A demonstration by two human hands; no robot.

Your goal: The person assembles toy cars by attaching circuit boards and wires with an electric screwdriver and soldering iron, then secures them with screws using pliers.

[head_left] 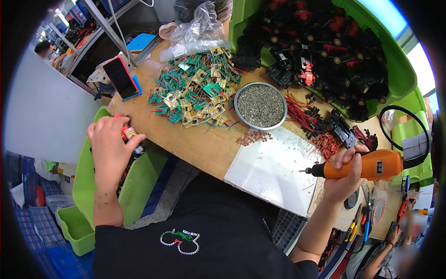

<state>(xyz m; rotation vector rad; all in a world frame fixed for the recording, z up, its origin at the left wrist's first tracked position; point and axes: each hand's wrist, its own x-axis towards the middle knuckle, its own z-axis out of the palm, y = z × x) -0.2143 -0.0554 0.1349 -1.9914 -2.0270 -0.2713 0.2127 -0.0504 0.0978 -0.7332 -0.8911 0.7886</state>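
Observation:
My right hand (344, 173) is wrapped round an orange electric screwdriver (367, 165), its thin bit pointing left above a white board (274, 167). At the left, over a tall green bin (145, 179), my left hand (109, 142) has its fingers closed round a small red toy car part (124, 132) with a beige piece on it. The fingers hide much of that part. Between my hands stands a round metal dish (261, 106) full of small screws. Behind it to the left lies a heap of green and tan circuit boards (197, 88) with wires.
A large green crate (403, 76) of black and red toy cars (320, 51) fills the far right. Red and black wires (304, 114) lie before it. A phone (121, 78) leans on a blue stand at the far left. Another person's hand (394, 235) shows at lower right.

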